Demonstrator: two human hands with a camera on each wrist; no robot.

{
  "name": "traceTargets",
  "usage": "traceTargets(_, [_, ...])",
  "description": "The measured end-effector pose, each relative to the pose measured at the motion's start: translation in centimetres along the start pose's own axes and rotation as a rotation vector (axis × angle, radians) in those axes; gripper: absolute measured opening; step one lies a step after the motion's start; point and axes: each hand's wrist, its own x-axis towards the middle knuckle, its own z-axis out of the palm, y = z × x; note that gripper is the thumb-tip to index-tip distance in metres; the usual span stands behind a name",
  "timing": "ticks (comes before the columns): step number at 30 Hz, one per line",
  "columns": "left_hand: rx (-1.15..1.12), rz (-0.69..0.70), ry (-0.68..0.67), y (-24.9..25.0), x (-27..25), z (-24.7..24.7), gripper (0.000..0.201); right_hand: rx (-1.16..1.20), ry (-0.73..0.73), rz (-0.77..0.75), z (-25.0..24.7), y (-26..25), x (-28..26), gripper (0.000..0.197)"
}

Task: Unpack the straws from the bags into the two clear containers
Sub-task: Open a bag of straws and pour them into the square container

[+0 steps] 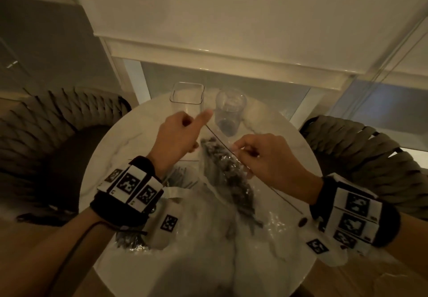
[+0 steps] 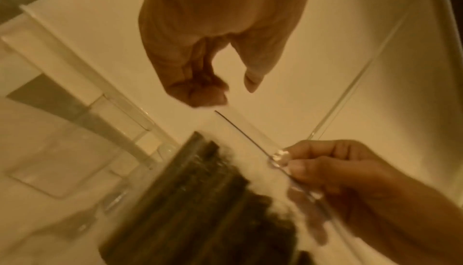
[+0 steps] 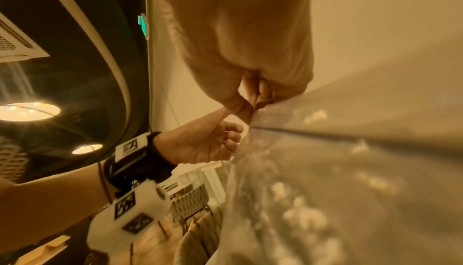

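A clear plastic bag of dark straws is held up over the round marble table. My right hand pinches the bag's top edge between thumb and forefinger. My left hand has its fingers curled at the bag's other side, thumb sticking out; the plastic there is hard to make out. In the left wrist view the straws show as a dark bundle below both hands. Beyond the hands stand a square clear container and a round clear cup, neither with a straw in it.
More clear bags with dark straws lie on the table under my left wrist and near its front edge. Woven chairs stand at the left and right. A window with a white blind is behind the table.
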Motion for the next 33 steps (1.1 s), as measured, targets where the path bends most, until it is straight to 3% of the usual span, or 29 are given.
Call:
traceTargets(2, [-0.037,-0.047,-0.166,0.8,-1.5,0.2,0.05,0.009,0.065,-0.056,0.6,-1.0,-0.4,0.011])
traceTargets(6, [-0.118,0.032,-0.117,1.5,-2.1,0.0,0.013,0.054,0.095,-0.136,2.0,-2.6,-0.8,0.013])
traceTargets(8, [-0.162,0.033,-0.106,1.5,-2.2,-0.5,0.005,0.109,0.074,-0.076,2.5,-2.8,-0.8,0.014])
traceTargets(12, [-0.226,0.022,-0.122,1.2,-2.7,-0.7,0.004,0.507,0.07,0.231,2.6,-3.7,0.3,0.028])
traceTargets(15, [-0.298,-0.009,-0.192,1.0,-3.0,-0.6,0.01,0.585,0.088,0.356,2.6,-4.2,1.3,0.04])
traceTargets(18, [-0.343,-0.019,-0.223,0.9,-3.2,-0.4,0.016,0.515,0.073,0.372,2.7,-4.0,2.0,0.037])
traceTargets(22, [-0.418,-0.095,-0.17,0.6,-3.4,-0.4,0.016,0.488,0.024,0.301,2.5,-3.7,2.3,0.019])
traceTargets(25, [-0.074,0.067,0.006,0.3,-3.8,0.7,0.02,0.457,0.026,0.263,2.6,-3.9,2.4,0.018])
traceTargets(27, [0.177,0.183,0.149,0.2,-4.1,1.5,0.018,0.277,0.113,0.19,2.8,-4.0,2.4,0.02])
traceTargets(29, [0.239,0.234,0.269,0.1,-3.8,1.4,0.013,0.081,0.207,0.098,2.8,-4.0,2.3,0.032])
traceTargets(31, [0.244,0.272,0.282,-0.2,-3.3,0.9,0.011,0.018,0.225,0.059,2.8,-3.7,2.2,0.039])
traceTargets(33, [0.233,0.343,0.18,-0.1,-3.8,0.8,0.017,0.049,0.197,0.073,2.7,-3.4,2.4,0.036])
